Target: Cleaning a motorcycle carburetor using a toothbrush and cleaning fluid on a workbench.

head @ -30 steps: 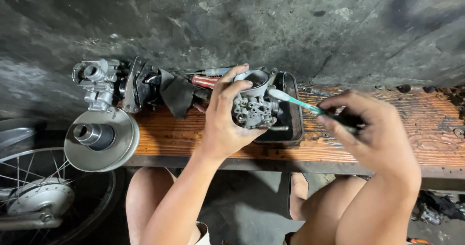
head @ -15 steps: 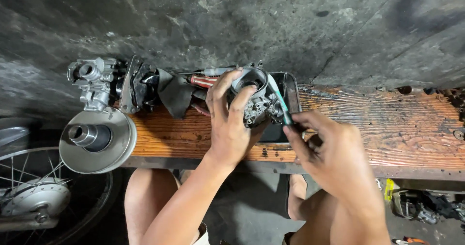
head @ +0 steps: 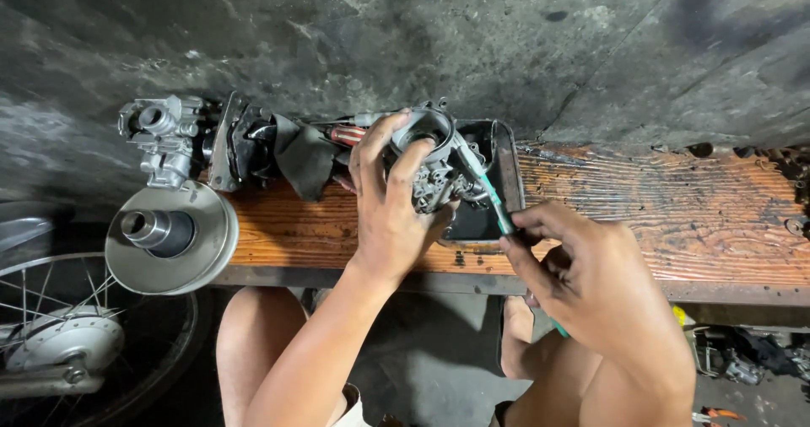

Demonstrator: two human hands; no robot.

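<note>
Nearest me, my right hand pinches the green-handled brush, bristles on the carburettor. My left hand clamps that carburettor over the black tray on the worktop. Cleaning looks midway, I judge; grime remains.

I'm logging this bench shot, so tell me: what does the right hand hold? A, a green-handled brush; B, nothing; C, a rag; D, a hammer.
A: the right hand pinches a thin green-handled brush whose tip meets the metal carburetor gripped by the left hand.
</note>
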